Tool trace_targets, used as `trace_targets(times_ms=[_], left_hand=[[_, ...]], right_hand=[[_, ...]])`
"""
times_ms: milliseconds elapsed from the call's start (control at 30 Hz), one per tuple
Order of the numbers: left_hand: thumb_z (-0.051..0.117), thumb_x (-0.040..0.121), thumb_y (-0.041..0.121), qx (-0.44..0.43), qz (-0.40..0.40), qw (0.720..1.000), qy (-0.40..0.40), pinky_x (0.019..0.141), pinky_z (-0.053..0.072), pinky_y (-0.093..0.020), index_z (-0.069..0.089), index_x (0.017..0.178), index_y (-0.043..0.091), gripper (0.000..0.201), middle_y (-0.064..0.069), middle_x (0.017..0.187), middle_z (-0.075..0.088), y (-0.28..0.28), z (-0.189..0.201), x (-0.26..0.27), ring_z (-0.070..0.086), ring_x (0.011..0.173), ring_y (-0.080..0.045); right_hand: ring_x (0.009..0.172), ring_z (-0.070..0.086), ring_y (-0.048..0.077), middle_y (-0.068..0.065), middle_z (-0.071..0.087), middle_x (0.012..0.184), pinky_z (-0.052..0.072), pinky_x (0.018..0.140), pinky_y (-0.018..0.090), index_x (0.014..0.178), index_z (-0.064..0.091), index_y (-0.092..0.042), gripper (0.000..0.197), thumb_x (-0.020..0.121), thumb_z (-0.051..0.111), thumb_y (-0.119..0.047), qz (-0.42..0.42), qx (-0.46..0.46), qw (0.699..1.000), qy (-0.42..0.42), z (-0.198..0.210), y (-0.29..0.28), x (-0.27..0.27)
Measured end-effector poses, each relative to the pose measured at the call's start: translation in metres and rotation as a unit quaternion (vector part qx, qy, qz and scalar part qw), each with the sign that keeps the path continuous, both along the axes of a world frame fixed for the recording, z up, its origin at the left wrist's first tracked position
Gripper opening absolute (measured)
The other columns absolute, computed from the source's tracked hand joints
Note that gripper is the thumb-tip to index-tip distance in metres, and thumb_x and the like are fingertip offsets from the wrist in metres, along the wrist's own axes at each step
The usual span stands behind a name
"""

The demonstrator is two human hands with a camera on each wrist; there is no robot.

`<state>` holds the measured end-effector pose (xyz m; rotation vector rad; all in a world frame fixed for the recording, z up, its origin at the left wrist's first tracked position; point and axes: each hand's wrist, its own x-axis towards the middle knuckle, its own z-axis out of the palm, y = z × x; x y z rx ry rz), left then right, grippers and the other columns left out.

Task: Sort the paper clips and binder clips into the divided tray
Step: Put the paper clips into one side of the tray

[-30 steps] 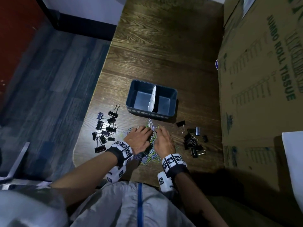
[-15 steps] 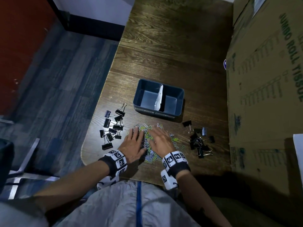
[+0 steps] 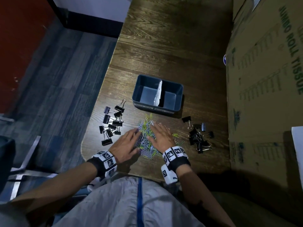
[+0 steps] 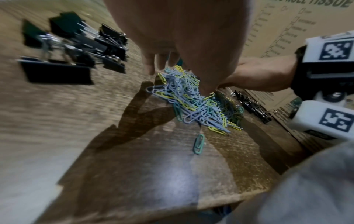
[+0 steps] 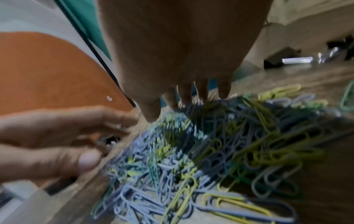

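Observation:
A heap of blue, yellow and green paper clips (image 3: 147,138) (image 4: 195,100) (image 5: 201,151) lies on the wooden table near its front edge. My left hand (image 3: 127,145) (image 4: 172,63) lies flat on the heap's left side, fingers straight. On the right side my right hand (image 3: 161,135) (image 5: 191,94) rests flat on the clips, fingers spread. Black binder clips sit in two groups, one at the left (image 3: 112,123) (image 4: 72,50) and one at the right (image 3: 198,136). The dark blue divided tray (image 3: 136,95), with a white divider, stands just behind the heap with both compartments bare.
A big cardboard box (image 3: 265,89) printed "JUMBO ROLL TISSUE" walls off the table's right side. The table's (image 3: 164,46) left edge drops to a grey floor. One green paper clip (image 4: 198,144) lies apart, nearer me. Bare wood stretches behind the tray.
Both hands went from curled together over the heap to flat with straight fingers and drew back toward me. The right hand now covers more of the heap's top; the camera view shifted.

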<state>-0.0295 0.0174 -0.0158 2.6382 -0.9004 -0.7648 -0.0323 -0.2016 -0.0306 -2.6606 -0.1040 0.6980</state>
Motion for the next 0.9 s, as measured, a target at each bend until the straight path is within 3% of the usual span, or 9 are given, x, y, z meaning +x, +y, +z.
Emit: trace_targets(times_ms=[133,200,267,400,500,600,700,800,900], left_hand=[[0.050,0.090,0.054,0.006,0.019,1.000,-0.024,0.102,0.044,-0.042,0.019,0.150,0.016,0.078,-0.012,0.151,0.025,0.018,0.003,-0.001,0.040,0.124,-0.024],[0.056,0.085,0.059,0.012,0.052,0.998,-0.016,0.084,0.052,-0.033,0.030,0.139,0.015,0.074,-0.009,0.133,0.039,0.021,0.006,-0.003,0.050,0.100,-0.016],[0.057,0.077,0.069,0.045,0.067,0.997,-0.004,0.069,0.052,-0.028,0.035,0.125,0.017,0.073,-0.003,0.117,0.045,0.021,0.006,-0.004,0.050,0.083,-0.012],[0.048,0.065,0.082,0.142,-0.026,0.989,0.035,0.067,0.051,-0.031,0.040,0.113,0.019,0.080,-0.001,0.102,0.062,0.012,0.000,-0.008,0.061,0.078,-0.019],[0.054,0.078,0.068,0.146,-0.063,0.987,0.034,0.065,0.046,-0.029,0.048,0.104,0.019,0.057,0.000,0.088,0.064,-0.006,-0.008,-0.007,0.060,0.075,-0.019],[0.058,0.089,0.049,0.092,-0.031,0.994,0.052,0.065,0.048,-0.026,0.054,0.096,0.020,0.030,0.002,0.081,0.063,-0.025,-0.011,-0.002,0.058,0.069,-0.016],[0.057,0.094,0.029,0.023,-0.013,0.998,0.052,0.060,0.050,-0.022,0.055,0.095,0.020,0.010,0.002,0.079,0.060,-0.032,-0.010,0.001,0.059,0.065,-0.014],[0.052,0.089,0.039,-0.039,0.023,0.997,0.067,0.063,0.056,-0.028,0.053,0.101,0.020,0.023,0.002,0.092,0.059,-0.021,-0.006,0.003,0.061,0.072,-0.014],[0.060,0.077,0.061,0.027,0.079,0.997,0.000,0.062,0.049,-0.027,0.044,0.118,0.019,0.061,-0.002,0.110,0.052,-0.010,0.008,0.006,0.055,0.084,-0.015]], right_hand=[[0.147,0.026,0.029,0.007,0.028,0.161,0.024,0.116,0.050,0.153,0.030,-0.026,0.073,0.092,0.057,-0.056,-0.088,0.029,0.994,-0.057,0.011,-0.018,-0.020],[0.141,0.035,0.032,0.010,0.032,0.156,0.034,0.111,0.051,0.151,0.032,-0.025,0.082,0.084,0.068,-0.056,-0.148,0.008,0.987,-0.068,0.016,-0.031,-0.032],[0.141,0.032,0.030,0.008,0.026,0.156,0.039,0.106,0.052,0.151,0.030,-0.027,0.094,0.074,0.077,-0.056,-0.202,-0.006,0.979,-0.037,0.018,-0.042,-0.045],[0.138,0.028,0.032,0.009,0.022,0.151,0.043,0.102,0.052,0.150,0.027,-0.028,0.110,0.061,0.088,-0.052,-0.237,-0.047,0.970,0.034,0.014,-0.048,-0.059],[0.132,0.032,0.031,0.009,0.029,0.141,0.045,0.102,0.049,0.149,0.031,-0.028,0.107,0.062,0.089,-0.048,-0.247,-0.053,0.967,0.037,0.005,-0.043,-0.058],[0.123,0.040,0.029,0.005,0.039,0.127,0.046,0.099,0.045,0.144,0.040,-0.029,0.092,0.067,0.089,-0.036,-0.235,-0.025,0.972,0.021,0.000,-0.032,-0.054],[0.122,0.045,0.026,0.001,0.042,0.128,0.048,0.099,0.043,0.143,0.040,-0.033,0.088,0.070,0.088,-0.026,-0.234,0.030,0.972,0.005,-0.002,-0.026,-0.052],[0.128,0.041,0.022,-0.001,0.042,0.135,0.044,0.103,0.040,0.143,0.041,-0.035,0.088,0.068,0.088,-0.033,-0.260,0.037,0.964,-0.028,0.008,-0.035,-0.053],[0.132,0.034,0.025,0.002,0.034,0.142,0.041,0.099,0.043,0.147,0.033,-0.033,0.104,0.061,0.089,-0.048,-0.245,-0.020,0.969,-0.009,0.023,-0.052,-0.056]])
